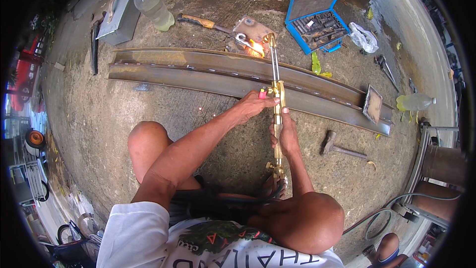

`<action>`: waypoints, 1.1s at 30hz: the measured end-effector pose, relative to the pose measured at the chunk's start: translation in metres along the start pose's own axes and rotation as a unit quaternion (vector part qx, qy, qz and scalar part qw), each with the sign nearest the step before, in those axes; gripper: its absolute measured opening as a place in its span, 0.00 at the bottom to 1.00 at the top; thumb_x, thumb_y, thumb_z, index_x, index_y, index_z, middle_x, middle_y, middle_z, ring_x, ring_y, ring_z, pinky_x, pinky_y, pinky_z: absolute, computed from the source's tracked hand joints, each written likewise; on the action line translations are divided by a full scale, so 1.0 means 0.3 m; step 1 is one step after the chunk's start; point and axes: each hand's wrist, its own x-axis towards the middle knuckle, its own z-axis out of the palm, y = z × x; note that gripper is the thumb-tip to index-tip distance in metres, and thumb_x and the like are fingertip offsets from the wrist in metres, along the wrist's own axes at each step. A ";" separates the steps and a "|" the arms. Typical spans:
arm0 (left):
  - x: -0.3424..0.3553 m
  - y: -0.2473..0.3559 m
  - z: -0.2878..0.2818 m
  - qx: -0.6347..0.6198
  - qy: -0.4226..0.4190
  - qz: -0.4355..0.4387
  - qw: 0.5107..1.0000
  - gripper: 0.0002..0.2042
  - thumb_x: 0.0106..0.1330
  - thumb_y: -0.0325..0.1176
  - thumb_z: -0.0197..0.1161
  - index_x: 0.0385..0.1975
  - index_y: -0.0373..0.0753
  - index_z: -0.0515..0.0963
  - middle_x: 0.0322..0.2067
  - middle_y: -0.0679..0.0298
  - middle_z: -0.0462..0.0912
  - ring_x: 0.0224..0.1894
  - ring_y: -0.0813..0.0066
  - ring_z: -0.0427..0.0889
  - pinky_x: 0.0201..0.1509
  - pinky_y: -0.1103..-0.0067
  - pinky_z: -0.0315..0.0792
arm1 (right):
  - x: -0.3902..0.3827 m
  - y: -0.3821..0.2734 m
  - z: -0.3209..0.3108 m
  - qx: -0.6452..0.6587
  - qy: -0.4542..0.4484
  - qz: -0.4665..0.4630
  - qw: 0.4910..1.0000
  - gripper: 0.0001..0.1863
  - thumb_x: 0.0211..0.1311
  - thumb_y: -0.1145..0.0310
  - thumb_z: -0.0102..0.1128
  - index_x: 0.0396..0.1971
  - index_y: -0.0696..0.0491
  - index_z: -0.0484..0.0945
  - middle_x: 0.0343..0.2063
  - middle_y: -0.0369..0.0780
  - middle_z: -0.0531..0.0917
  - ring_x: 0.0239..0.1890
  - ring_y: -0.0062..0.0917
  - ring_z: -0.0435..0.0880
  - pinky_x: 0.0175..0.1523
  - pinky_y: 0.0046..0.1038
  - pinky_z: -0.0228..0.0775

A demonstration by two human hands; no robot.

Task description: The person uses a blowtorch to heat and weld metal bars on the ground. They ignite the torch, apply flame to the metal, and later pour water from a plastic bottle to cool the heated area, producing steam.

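A brass cutting torch [279, 92] points away from me over the steel beams, its bent tip near a bright orange flame [256, 48]. My right hand [286, 131] is wrapped around its handle. My left hand [254, 105] is closed on the torch body by the valve. A small pink piece [262, 94] shows at its fingers; I cannot tell whether it belongs to the torch. Beside the flame lie a ring-ended metal tool [241, 37], a rusty plate [257, 28] and a wooden-handled tool [197, 20]. Two long steel beams [198, 72] lie between me and these.
A hammer [342, 147] lies right of my knee. A square metal plate [373, 104] rests on the beams' right end. Beyond are an open blue socket case [291, 30], a grey metal box [119, 17] and a clear bottle [154, 7]. Hoses [386, 211] trail right.
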 end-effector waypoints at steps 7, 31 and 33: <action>0.003 0.000 0.001 0.005 -0.002 -0.004 1.000 0.22 0.66 0.49 0.70 0.46 0.34 0.86 0.40 0.59 0.85 0.47 0.71 0.78 0.55 0.67 0.68 | -0.007 -0.002 -0.001 -0.005 0.002 0.000 1.000 0.36 0.75 0.34 0.31 0.35 0.56 0.70 0.14 0.35 0.69 0.09 0.20 0.65 0.14 0.25 0.61; 0.012 -0.006 0.002 0.007 -0.024 -0.011 1.000 0.23 0.66 0.48 0.70 0.48 0.33 0.85 0.47 0.53 0.85 0.57 0.65 0.77 0.65 0.65 0.64 | -0.011 0.006 -0.014 -0.008 0.006 0.006 1.000 0.35 0.75 0.35 0.32 0.35 0.55 0.70 0.14 0.35 0.69 0.09 0.20 0.65 0.13 0.25 0.60; 0.012 -0.007 0.001 0.009 -0.024 -0.011 1.000 0.22 0.66 0.48 0.70 0.48 0.34 0.85 0.48 0.53 0.85 0.58 0.64 0.76 0.66 0.65 0.64 | -0.010 0.009 -0.016 -0.008 0.006 0.007 1.000 0.35 0.75 0.35 0.32 0.35 0.55 0.70 0.14 0.35 0.69 0.09 0.20 0.65 0.13 0.25 0.60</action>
